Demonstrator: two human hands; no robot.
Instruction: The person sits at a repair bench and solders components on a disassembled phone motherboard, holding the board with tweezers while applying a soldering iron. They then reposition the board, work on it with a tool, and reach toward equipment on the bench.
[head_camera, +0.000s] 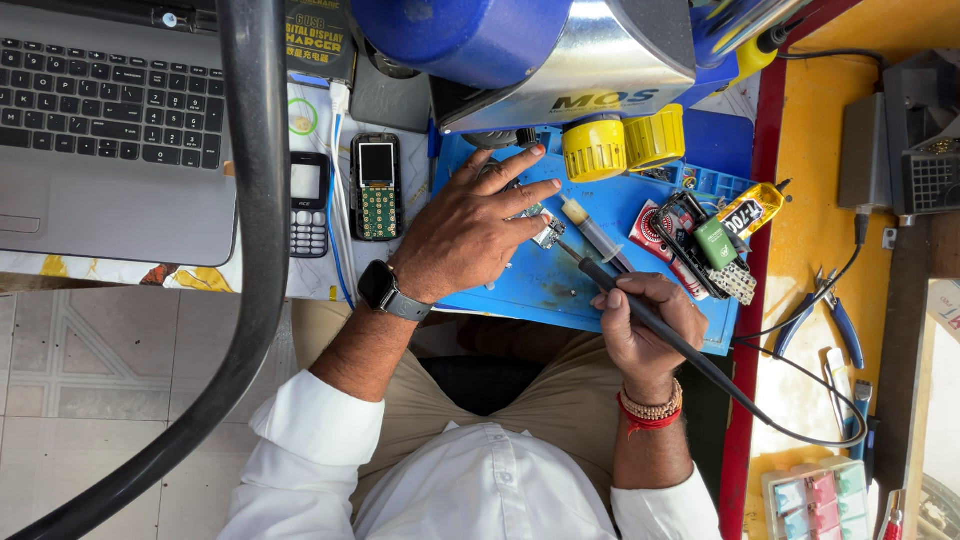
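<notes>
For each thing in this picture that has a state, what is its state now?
left hand: spread, pressing small circuit board
right hand: gripping soldering iron
laptop: open
keypad phone: front cover off
syringe: lying flat on blue mat

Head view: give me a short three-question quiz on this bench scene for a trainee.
1. True or false: the right hand holds a dark corded soldering iron with its tip towards the small circuit board.
2. Which hand presses on the small circuit board on the blue mat: A) the left hand, B) the right hand, C) neither?
3. Fill in: two small keypad phones lie between the blue mat and the ____.

Key
1. True.
2. A; the left hand, with a watch on its wrist, has its fingers spread over the board.
3. Laptop, which sits at the bench's left end.
</notes>
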